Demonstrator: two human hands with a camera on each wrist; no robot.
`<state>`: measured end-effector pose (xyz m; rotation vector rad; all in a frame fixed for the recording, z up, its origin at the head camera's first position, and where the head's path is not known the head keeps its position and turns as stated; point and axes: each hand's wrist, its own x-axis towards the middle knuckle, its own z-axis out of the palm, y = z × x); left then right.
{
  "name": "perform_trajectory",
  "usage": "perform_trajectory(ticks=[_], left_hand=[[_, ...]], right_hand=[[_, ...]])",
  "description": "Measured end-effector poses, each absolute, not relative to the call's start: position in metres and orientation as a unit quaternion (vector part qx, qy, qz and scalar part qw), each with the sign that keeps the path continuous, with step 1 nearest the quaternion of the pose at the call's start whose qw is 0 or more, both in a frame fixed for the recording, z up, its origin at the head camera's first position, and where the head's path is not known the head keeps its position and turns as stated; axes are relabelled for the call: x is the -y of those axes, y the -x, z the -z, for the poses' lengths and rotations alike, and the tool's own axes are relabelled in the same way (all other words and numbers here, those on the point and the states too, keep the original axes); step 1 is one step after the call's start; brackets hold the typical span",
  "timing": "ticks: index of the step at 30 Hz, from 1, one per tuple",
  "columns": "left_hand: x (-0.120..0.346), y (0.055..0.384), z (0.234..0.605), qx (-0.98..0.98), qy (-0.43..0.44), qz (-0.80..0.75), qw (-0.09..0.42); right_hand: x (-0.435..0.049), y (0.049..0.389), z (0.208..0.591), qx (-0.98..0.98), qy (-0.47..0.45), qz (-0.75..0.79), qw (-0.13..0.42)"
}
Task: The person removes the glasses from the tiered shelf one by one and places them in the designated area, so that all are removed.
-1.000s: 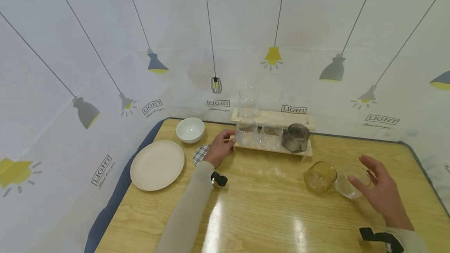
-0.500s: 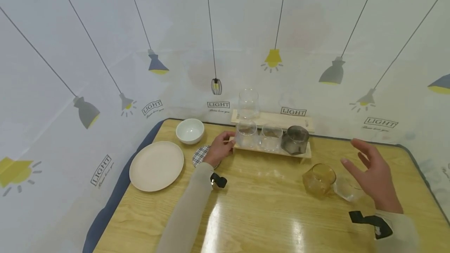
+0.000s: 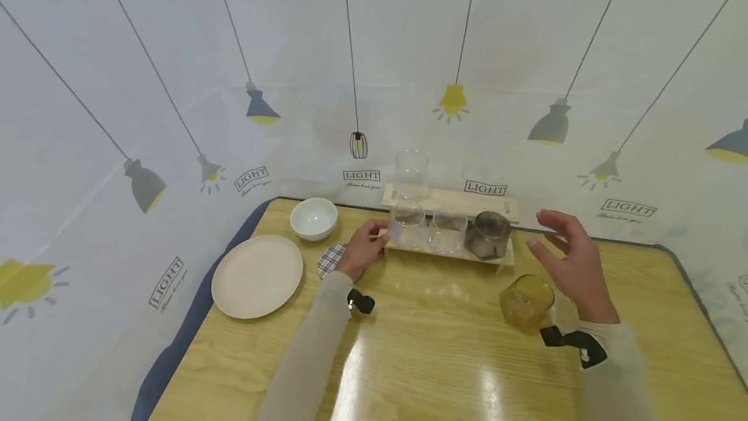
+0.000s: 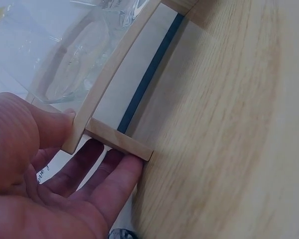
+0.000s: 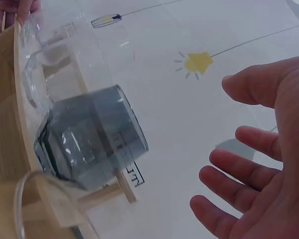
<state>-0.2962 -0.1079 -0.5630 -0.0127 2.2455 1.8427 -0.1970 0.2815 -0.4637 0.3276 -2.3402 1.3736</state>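
My left hand [image 3: 363,252] holds the left end of a two-tier wooden rack [image 3: 448,255]; in the left wrist view its thumb presses the shelf edge and the fingers [image 4: 117,181] curl against the leg below. On the lower tier stand two clear glasses [image 3: 407,226] and a smoky grey faceted glass [image 3: 488,236]. Another clear glass [image 3: 411,174] stands at the upper tier's left. My right hand [image 3: 575,265] is in the air, fingers spread and holding nothing, right of the grey glass [image 5: 94,137]. Below it are an amber glass [image 3: 526,303] and a clear glass [image 3: 563,314], partly hidden by the wrist.
A cream plate [image 3: 257,277] and a white bowl [image 3: 313,219] stand at the left of the wooden table [image 3: 421,356]. A checked coaster [image 3: 330,260] lies partly under my left forearm's line. A wall with printed lamps [image 3: 497,38] rises right behind the rack.
My right hand has come off the clear glass on the right, risen and moved left toward the rack. My left hand keeps its hold on the rack's end.
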Motion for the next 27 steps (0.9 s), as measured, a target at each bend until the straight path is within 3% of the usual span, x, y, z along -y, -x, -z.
perform_trajectory(ticks=[27], left_hand=[[0.105,0.298,0.563,-0.771,0.012,-0.626,0.117]], right_hand=[[-0.175,0.285,0.443,0.844,-0.128,-0.501,0.143]])
